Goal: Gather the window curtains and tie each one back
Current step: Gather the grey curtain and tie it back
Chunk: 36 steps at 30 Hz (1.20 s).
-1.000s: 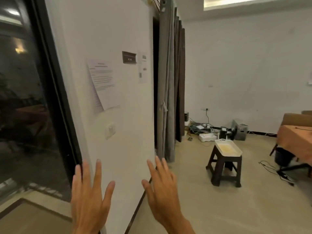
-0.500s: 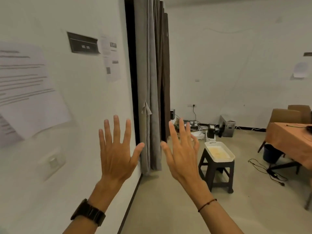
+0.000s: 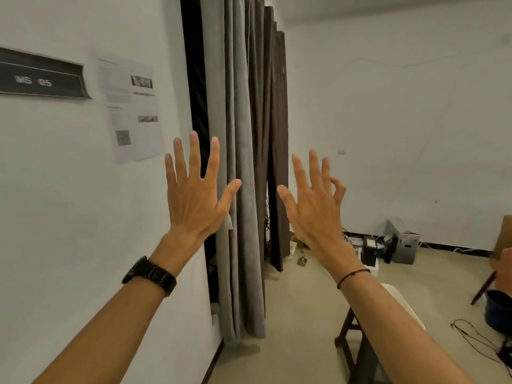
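Note:
A long grey curtain (image 3: 241, 112) hangs in folds from above the frame to the floor, beside a dark window opening (image 3: 195, 106). A darker brown curtain (image 3: 277, 134) hangs just behind it. My left hand (image 3: 195, 195), with a black watch on its wrist, is raised with fingers spread in front of the grey curtain's left edge, holding nothing. My right hand (image 3: 314, 200) is raised to the right of the curtains, fingers spread, ring and little finger bent, also holding nothing. Whether either hand touches the fabric I cannot tell.
A white wall (image 3: 69, 189) with a black sign (image 3: 41, 76) and taped papers (image 3: 130, 106) runs along the left. A dark stool (image 3: 357, 336) stands under my right forearm. Boxes and cables (image 3: 388, 245) lie along the far wall. A bucket (image 3: 498, 311) sits at right.
I have come closer to the curtains, which now fill the middle of the view. Both hands have risen from low in the frame to chest height, still spread and holding nothing.

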{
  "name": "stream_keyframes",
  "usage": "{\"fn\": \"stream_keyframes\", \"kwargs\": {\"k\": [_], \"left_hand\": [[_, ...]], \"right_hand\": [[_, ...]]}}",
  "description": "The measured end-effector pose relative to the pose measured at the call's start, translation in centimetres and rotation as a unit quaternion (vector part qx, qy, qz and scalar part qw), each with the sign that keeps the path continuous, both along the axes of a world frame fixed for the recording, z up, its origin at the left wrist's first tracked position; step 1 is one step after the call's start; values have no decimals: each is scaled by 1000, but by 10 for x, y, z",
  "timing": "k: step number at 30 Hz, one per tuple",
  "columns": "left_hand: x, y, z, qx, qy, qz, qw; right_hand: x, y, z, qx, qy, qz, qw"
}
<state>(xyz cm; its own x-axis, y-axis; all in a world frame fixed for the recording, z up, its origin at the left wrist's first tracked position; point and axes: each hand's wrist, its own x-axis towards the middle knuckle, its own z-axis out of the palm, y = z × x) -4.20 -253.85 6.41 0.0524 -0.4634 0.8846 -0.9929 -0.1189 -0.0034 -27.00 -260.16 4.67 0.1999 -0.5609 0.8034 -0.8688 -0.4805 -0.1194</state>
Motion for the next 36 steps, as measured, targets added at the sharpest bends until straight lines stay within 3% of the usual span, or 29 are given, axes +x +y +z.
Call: {"fn": "stream_keyframes", "kwargs": {"k": [9, 23, 36], "left_hand": [[20, -205, 61, -17, -7, 77, 997], [114, -460, 153, -63, -39, 158, 985], [202, -569, 241, -99, 32, 231, 967]], "right_hand": [[9, -213, 64, -29, 24, 34, 999], [119, -510, 122, -75, 34, 144, 986], [275, -666, 221, -110, 7, 309, 945]]}}
